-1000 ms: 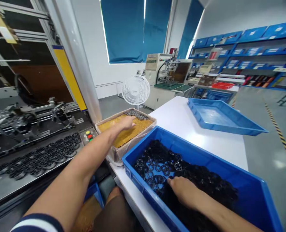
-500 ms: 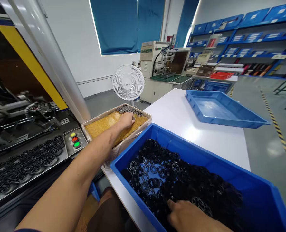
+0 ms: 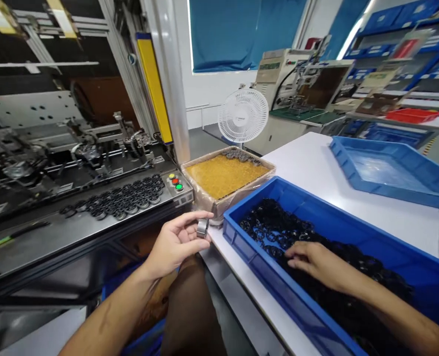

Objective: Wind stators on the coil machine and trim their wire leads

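A short grey metal ring [image 3: 202, 227] is held between the thumb and fingers of my left hand [image 3: 175, 242], in front of the carton's near corner. My right hand [image 3: 316, 262] reaches into the deep blue bin [image 3: 238, 242], which holds a heap of thin black spoked discs [image 3: 293, 222]. Its fingers are pinched at the edge of one black spoked disc [image 3: 275, 251]; the fingertips are partly hidden. Beside the bin is a plastic-lined carton [image 3: 234, 199] with a yellow-brown surface inside and a few rows of grey rings [image 3: 241, 155] along its far edge.
On the left stands a machine with a metal ledge [image 3: 52, 237] bearing many black rings [image 3: 126, 198]. Yellow, red and green buttons [image 3: 175, 181] sit at its corner. A white fan [image 3: 242, 116] stands behind the carton. A shallow blue tray [image 3: 390, 168] lies on the white table [image 3: 308, 163].
My left hand has come back from the carton toward me and now shows a grey ring in its fingers. My right hand stays in the bin, and the view has turned left.
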Available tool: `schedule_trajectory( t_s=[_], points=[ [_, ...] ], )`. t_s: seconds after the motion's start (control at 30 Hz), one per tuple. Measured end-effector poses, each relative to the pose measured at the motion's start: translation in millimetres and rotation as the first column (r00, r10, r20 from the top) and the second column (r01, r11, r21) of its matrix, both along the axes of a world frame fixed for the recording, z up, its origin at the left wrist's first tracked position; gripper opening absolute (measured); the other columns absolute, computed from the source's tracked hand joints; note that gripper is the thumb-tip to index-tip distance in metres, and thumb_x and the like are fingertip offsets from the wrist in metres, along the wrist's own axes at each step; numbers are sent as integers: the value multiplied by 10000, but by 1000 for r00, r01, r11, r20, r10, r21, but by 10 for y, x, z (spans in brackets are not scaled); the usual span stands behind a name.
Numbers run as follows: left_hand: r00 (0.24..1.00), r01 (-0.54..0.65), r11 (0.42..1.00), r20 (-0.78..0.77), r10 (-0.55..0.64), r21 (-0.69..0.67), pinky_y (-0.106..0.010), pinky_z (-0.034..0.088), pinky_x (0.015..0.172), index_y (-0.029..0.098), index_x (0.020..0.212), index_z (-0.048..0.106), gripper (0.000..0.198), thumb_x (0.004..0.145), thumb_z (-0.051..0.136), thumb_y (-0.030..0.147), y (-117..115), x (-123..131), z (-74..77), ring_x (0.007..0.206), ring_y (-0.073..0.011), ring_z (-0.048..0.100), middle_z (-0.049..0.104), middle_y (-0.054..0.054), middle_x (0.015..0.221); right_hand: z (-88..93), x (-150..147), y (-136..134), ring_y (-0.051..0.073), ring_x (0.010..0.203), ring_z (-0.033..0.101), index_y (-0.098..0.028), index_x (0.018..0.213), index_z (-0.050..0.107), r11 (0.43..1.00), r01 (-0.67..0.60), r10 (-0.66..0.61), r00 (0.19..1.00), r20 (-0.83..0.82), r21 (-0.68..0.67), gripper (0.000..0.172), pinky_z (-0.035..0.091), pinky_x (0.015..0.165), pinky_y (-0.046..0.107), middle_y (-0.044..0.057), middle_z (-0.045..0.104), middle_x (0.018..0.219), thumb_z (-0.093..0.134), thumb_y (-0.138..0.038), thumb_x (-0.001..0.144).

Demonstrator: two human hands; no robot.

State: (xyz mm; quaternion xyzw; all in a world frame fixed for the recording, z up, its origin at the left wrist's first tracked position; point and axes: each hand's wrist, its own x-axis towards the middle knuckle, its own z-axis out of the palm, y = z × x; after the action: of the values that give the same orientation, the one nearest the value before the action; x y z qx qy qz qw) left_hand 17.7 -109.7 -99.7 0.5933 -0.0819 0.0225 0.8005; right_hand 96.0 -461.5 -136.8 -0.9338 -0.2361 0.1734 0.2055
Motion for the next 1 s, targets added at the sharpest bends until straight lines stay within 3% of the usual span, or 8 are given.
schedule_trajectory(
  t_s=[0.17, 0.23, 0.33, 0.4, 0.47, 0.53, 0.7, 1.0],
  points=[
    [997, 18, 997, -80, -23, -69, -223, 579, 688, 197, 1027, 730, 444, 612, 847, 93, 29, -309, -18, 715, -120, 694, 759, -75, 1003, 315, 233, 253, 144, 519, 565, -152, 757, 723, 982, 126, -130, 991, 21, 138, 183, 456, 544, 251, -3, 632, 560, 691, -319, 687],
    [994, 33, 998, -101, -38, -50, -230, 585, 703, 205, 1033, 732, 441, 621, 844, 98, 26, -397, -64, 723, -124, 698, 760, -69, 994, 497, 177, 435, 150, 567, 594, -153, 773, 713, 964, 174, -204, 969, 141, 201, 129, 479, 597, 263, 17, 665, 622, 655, -256, 721],
    [991, 19, 999, -129, -23, -28, -237, 590, 724, 226, 1055, 730, 444, 639, 838, 111, -9, -479, -185, 736, -129, 706, 757, -60, 1013, 631, -125, 772, 178, 840, 655, -160, 919, 699, 927, 168, -281, 904, 322, 335, 199, 520, 777, 303, 76, 717, 903, 521, -226, 859],
    [987, 36, 999, -154, -40, -31, -237, 594, 718, 227, 1051, 733, 451, 630, 845, 109, -78, -521, -257, 744, -138, 714, 757, -68, 1038, 611, -423, 992, 158, 825, 651, -169, 948, 679, 904, 27, -223, 882, 416, 427, 184, 536, 766, 293, 65, 707, 909, 512, -202, 877],
    [983, 72, 995, -163, -82, -64, -239, 599, 710, 216, 1032, 740, 463, 600, 861, 103, -190, -566, -288, 741, -147, 721, 764, -76, 1032, 562, -716, 1139, 160, 821, 652, -155, 982, 655, 780, -310, -76, 815, 574, 544, 163, 552, 750, 300, 78, 697, 898, 544, -146, 862],
    [981, 105, 988, -153, -123, -115, -240, 604, 713, 211, 1034, 740, 512, 558, 880, 89, -318, -599, -275, 744, -155, 729, 775, -70, 990, 535, -922, 1189, 167, 843, 650, -152, 1012, 636, 653, -478, -19, 765, 644, 587, 184, 559, 754, 313, 86, 683, 900, 561, -98, 853],
    [977, 177, 973, -93, -191, -146, -238, 601, 770, 197, 1020, 742, 521, 537, 888, 69, -520, -610, -198, 843, -176, 738, 784, -55, 925, 537, -999, 1161, 167, 858, 603, -180, 1079, 638, 614, -487, 42, 807, 590, 621, 242, 544, 726, 322, 77, 607, 925, 566, -86, 867],
    [994, 82, 986, -54, -90, -142, -239, 610, 768, 179, 998, 727, 465, 573, 870, 58, -515, -699, -193, 819, -176, 748, 786, -39, 894, 490, -1025, 1163, 222, 971, 588, -169, 1335, 492, 607, -609, 164, 725, 669, 511, 550, 546, 800, 400, 123, 603, 1059, 593, -42, 810]
  ],
)
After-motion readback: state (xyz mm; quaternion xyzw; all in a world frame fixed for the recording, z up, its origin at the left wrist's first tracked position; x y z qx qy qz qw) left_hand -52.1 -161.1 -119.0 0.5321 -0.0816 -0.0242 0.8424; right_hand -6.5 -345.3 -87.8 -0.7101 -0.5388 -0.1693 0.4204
